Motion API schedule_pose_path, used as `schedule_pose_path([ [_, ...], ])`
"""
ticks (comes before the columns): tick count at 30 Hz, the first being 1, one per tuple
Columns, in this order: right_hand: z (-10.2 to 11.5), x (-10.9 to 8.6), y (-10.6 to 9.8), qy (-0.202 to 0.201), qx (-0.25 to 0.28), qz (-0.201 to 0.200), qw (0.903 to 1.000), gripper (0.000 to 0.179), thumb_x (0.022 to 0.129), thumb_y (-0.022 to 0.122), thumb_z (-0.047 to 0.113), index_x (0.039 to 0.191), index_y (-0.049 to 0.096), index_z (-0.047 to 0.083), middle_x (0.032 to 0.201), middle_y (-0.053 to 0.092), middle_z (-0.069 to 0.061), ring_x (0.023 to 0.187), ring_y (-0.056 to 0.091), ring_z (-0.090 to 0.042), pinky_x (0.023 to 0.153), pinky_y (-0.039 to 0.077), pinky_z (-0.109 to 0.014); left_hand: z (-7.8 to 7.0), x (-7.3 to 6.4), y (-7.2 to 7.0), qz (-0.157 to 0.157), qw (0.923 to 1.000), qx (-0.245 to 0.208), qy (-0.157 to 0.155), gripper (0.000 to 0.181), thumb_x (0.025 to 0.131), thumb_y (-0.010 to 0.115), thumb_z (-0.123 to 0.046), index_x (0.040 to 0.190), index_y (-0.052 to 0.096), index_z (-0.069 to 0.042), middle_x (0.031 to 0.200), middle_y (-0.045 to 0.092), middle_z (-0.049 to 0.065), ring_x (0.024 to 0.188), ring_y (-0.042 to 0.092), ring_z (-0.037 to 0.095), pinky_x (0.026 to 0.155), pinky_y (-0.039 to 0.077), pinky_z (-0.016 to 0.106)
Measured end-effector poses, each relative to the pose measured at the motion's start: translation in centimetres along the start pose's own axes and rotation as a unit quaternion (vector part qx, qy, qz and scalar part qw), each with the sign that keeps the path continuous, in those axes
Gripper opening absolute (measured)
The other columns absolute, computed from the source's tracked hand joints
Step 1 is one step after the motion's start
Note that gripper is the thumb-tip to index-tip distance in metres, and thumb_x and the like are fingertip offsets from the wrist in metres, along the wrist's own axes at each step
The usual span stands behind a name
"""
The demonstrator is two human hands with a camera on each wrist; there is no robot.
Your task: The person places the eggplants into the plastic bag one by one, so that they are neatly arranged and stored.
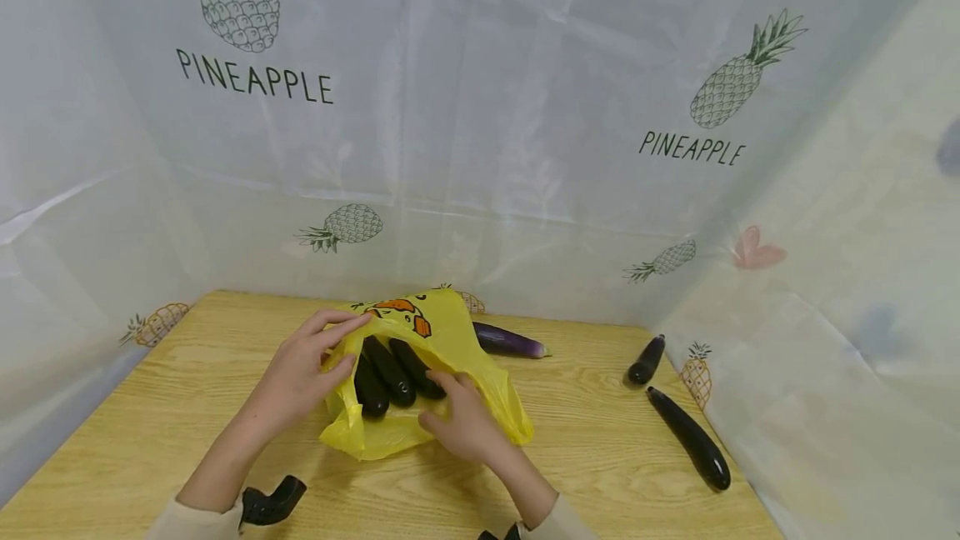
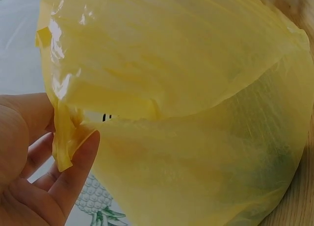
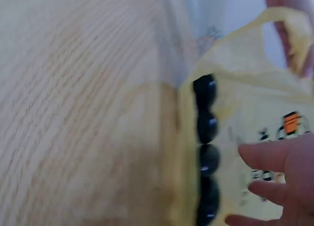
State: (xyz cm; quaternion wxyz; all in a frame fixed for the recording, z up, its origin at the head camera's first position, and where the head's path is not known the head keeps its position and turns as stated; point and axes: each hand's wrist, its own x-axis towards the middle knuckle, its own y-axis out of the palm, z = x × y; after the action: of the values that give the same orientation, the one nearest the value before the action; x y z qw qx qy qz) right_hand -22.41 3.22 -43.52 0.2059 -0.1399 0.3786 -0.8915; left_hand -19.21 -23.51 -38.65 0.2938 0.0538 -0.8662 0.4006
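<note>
A yellow plastic bag [image 1: 457, 327] with a cartoon print lies on its side, its mouth facing me. Several dark eggplants [image 1: 390, 372] lie side by side inside, their rounded ends towards the opening. At the left of the mouth, my left hand [image 1: 303, 365] pinches the bag's edge; its fingers [image 2: 81, 172] show around the gathered plastic in the left wrist view. My right hand [image 1: 467, 422] is at the right of the mouth, fingers apart and reaching inside near the eggplants. In the right wrist view its extended fingers [image 3: 265, 155] hold nothing.
A purple eggplant [image 1: 512, 342] lies to the right of the bag, partly hidden by it. Two more lie near the table's right edge: a short eggplant [image 1: 647, 361] and a long eggplant [image 1: 692, 440]. A pineapple-printed sheet [image 1: 480, 148] hangs behind the wooden table [image 1: 592, 440].
</note>
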Motion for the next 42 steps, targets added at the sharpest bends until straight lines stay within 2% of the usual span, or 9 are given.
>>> schedule_pose_path([
  [5,0.5,-1.8,-3.0,-0.023,0.038,0.069,0.9966,0.054,0.103,0.07,0.032,0.154,0.056,0.019,0.151,0.052,-0.012,0.137,0.052,-0.04,0.106,0.05,-0.059,0.1,-0.1,0.0,-0.001,1.0,-0.007,-0.002,0.06,0.093,0.077,0.003,0.149,0.064,-0.013,0.142,0.059,0.006,0.076,0.05,0.008,0.065,0.046,0.026],
  [9,0.1,-3.3,-5.9,-0.037,0.073,0.085,0.993,0.051,0.105,0.069,0.03,0.154,0.056,0.026,0.151,0.052,-0.006,0.137,0.053,-0.036,0.106,0.052,-0.055,0.0,0.0,-0.1,-0.005,1.0,-0.004,-0.004,0.059,0.092,0.077,0.003,0.148,0.065,-0.013,0.141,0.061,0.006,0.069,0.047,0.006,0.064,0.046,0.025],
  [14,-1.3,-5.2,-9.9,-0.044,0.078,0.058,0.9943,0.048,0.106,0.068,0.028,0.152,0.057,0.022,0.151,0.056,-0.009,0.13,0.061,-0.034,0.103,0.056,-0.045,-0.2,0.0,-0.3,-0.015,0.9997,0.004,-0.017,0.056,0.094,0.078,-0.001,0.147,0.067,-0.014,0.138,0.064,0.005,0.076,0.051,0.008,0.068,0.051,0.025],
  [19,-4.1,-7.5,-13.7,-0.033,0.066,-0.009,0.9972,0.046,0.106,0.069,0.024,0.151,0.059,0.018,0.151,0.057,-0.016,0.124,0.065,-0.033,0.097,0.059,-0.037,-0.2,0.0,-0.8,-0.027,0.9994,0.008,-0.021,0.052,0.095,0.078,-0.003,0.144,0.069,-0.015,0.135,0.065,0.004,0.087,0.055,0.014,0.069,0.053,0.025],
  [24,-7.4,-9.8,-17.0,0.006,0.017,-0.071,0.9973,0.048,0.103,0.072,0.021,0.149,0.06,0.015,0.148,0.058,-0.019,0.12,0.067,-0.033,0.092,0.061,-0.035,-0.1,0.0,-1.0,-0.033,0.9993,0.011,-0.01,0.052,0.093,0.079,-0.001,0.143,0.07,-0.014,0.132,0.065,0.004,0.085,0.053,0.012,0.067,0.051,0.024],
  [30,-12.7,-11.8,-19.7,0.035,-0.079,-0.099,0.9913,0.049,0.102,0.073,0.018,0.149,0.059,0.008,0.145,0.059,-0.025,0.118,0.067,-0.042,0.089,0.061,-0.047,0.1,-0.1,-1.1,-0.041,0.999,0.02,-0.003,0.053,0.092,0.08,0.0,0.142,0.07,-0.014,0.131,0.066,0.004,0.079,0.052,0.007,0.068,0.053,0.025],
  [32,-14.4,-12.3,-20.4,0.047,-0.116,-0.103,0.9869,0.05,0.102,0.073,0.017,0.147,0.059,0.004,0.143,0.06,-0.028,0.115,0.067,-0.046,0.087,0.061,-0.053,0.1,-0.1,-1.2,-0.046,0.9987,0.02,-0.004,0.052,0.092,0.08,0.0,0.142,0.071,-0.015,0.131,0.066,0.003,0.081,0.053,0.008,0.069,0.054,0.025],
  [37,-18.2,-13.5,-21.9,0.097,-0.205,-0.099,0.969,0.051,0.1,0.075,0.018,0.143,0.061,-0.003,0.135,0.061,-0.034,0.105,0.069,-0.049,0.084,0.059,-0.059,0.3,-0.1,-1.4,-0.053,0.9983,0.022,-0.006,0.052,0.093,0.08,-0.001,0.141,0.071,-0.015,0.129,0.067,0.002,0.086,0.054,0.011,0.069,0.055,0.025],
  [42,-21.4,-14.4,-23.1,0.144,-0.247,-0.08,0.9549,0.052,0.099,0.075,0.02,0.14,0.06,-0.008,0.125,0.064,-0.037,0.105,0.066,-0.051,0.081,0.056,-0.062,0.2,0.0,-1.4,-0.052,0.9983,0.024,-0.004,0.051,0.092,0.08,-0.001,0.141,0.071,-0.014,0.128,0.067,0.002,0.085,0.055,0.011,0.07,0.056,0.025],
])
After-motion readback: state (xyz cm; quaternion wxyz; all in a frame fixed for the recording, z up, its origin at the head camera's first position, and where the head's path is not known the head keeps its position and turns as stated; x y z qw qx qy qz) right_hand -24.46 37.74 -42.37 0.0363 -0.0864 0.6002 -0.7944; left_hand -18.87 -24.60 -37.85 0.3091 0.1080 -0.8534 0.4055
